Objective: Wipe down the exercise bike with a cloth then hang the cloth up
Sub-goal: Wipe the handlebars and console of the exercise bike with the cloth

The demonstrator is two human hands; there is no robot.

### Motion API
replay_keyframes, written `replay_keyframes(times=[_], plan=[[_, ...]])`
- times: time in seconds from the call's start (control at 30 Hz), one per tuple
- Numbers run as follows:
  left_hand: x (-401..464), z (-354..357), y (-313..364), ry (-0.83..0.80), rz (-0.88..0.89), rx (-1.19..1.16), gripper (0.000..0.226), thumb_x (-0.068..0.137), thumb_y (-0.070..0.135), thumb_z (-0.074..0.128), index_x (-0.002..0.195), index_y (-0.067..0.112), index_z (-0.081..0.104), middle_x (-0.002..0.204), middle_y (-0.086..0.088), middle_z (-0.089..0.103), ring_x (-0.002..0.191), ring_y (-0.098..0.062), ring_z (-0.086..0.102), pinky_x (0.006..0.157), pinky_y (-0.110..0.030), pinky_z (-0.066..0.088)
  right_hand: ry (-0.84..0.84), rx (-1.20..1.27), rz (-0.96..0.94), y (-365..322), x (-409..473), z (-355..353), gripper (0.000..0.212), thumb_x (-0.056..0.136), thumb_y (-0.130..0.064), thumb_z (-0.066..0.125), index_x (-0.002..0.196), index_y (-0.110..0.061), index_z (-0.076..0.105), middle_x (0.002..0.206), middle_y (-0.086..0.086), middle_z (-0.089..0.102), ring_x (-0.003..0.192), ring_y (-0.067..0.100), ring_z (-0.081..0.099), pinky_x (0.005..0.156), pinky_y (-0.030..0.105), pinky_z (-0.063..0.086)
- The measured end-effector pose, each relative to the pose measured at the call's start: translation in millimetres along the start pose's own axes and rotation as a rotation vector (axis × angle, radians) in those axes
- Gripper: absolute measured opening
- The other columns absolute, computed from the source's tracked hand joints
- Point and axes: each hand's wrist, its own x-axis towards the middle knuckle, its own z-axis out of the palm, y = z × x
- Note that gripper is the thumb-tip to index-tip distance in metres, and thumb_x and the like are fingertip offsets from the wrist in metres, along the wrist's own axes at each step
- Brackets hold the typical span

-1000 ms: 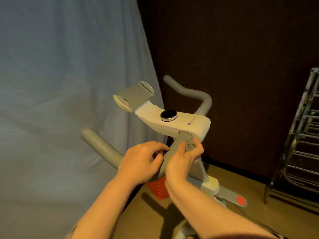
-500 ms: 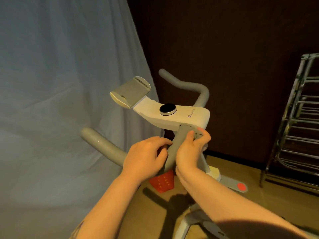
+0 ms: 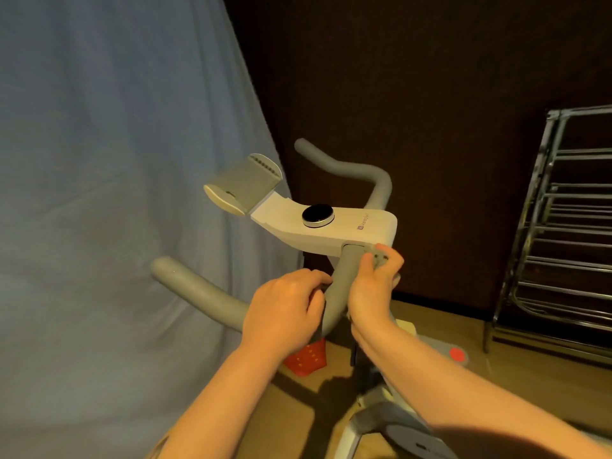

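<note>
a dim room with a blue-grey fabric backdrop (image 3: 99,193) on the left, a dark wall behind, a tan floor and a metal rack (image 3: 569,233) at the right edge. the exercise bike (image 3: 331,226) stands in the middle, its white console topped by a round black dial (image 3: 318,216) and a tilted device holder (image 3: 243,183), with curved grey handlebars (image 3: 351,167) on either side. both hands grip a grey cloth (image 3: 341,286) wrapped around the stem just under the console: the left hand (image 3: 284,309) curls round its lower part, and the right hand (image 3: 374,286) pinches the upper end against the stem.
</note>
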Motion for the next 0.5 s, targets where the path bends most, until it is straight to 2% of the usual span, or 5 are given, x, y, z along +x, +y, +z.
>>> replay_keyframes(times=[0.2,0.3,0.37,0.43,0.5], plan=[[-1.0,1.4,-2.2,-0.001,0.0,-0.051,0.035,0.087,0.03,0.038,0.107,0.035,0.066,0.098,0.017,0.068,0.088,-0.006,0.062,0.067,-0.027,0.047,-0.05,0.026,-0.011,28.8,-35.5,1.1,0.02,0.102,-0.025,0.04,0.118,-0.035,0.034,0.127,0.009,0.038,0.097,0.022,0.05,0.084,0.045,0.048],[1.6,3.9,-2.7,0.04,0.008,-0.044,0.034,0.086,0.029,0.039,0.102,0.035,0.067,0.095,0.018,0.068,0.086,-0.006,0.061,0.064,-0.024,0.042,-0.03,0.03,0.034,9.5,0.9,1.0,0.022,0.103,-0.021,0.039,0.121,-0.032,0.035,0.131,0.007,0.037,0.086,0.007,0.046,0.07,0.027,0.043],[0.1,5.1,-4.0,0.07,0.003,-0.047,0.032,0.085,0.029,0.038,0.098,0.035,0.068,0.091,0.018,0.067,0.083,-0.005,0.06,0.062,-0.023,0.04,-0.162,-0.047,-0.095,10.9,-0.5,-8.4,0.043,0.102,-0.014,0.042,0.136,-0.035,0.03,0.135,-0.003,0.032,0.101,0.005,0.046,0.078,0.021,0.042],[-2.9,5.5,-4.6,0.113,-0.012,-0.061,0.035,0.085,0.032,0.034,0.094,0.033,0.067,0.087,0.018,0.066,0.08,-0.005,0.06,0.061,-0.022,0.039,-0.305,-0.136,-0.285,23.6,-8.7,-29.7,0.058,0.099,-0.009,0.048,0.14,-0.04,0.021,0.139,-0.01,0.034,0.119,0.004,0.044,0.087,0.02,0.044],[-3.5,5.6,-2.5,0.159,-0.034,-0.065,0.037,0.084,0.032,0.031,0.094,0.03,0.067,0.085,0.016,0.066,0.079,-0.008,0.061,0.06,-0.023,0.038,-0.346,-0.268,-0.432,22.6,1.8,-51.3,0.054,0.095,-0.012,0.057,0.132,-0.04,0.029,0.134,-0.009,0.049,0.117,0.007,0.053,0.082,0.019,0.049]])
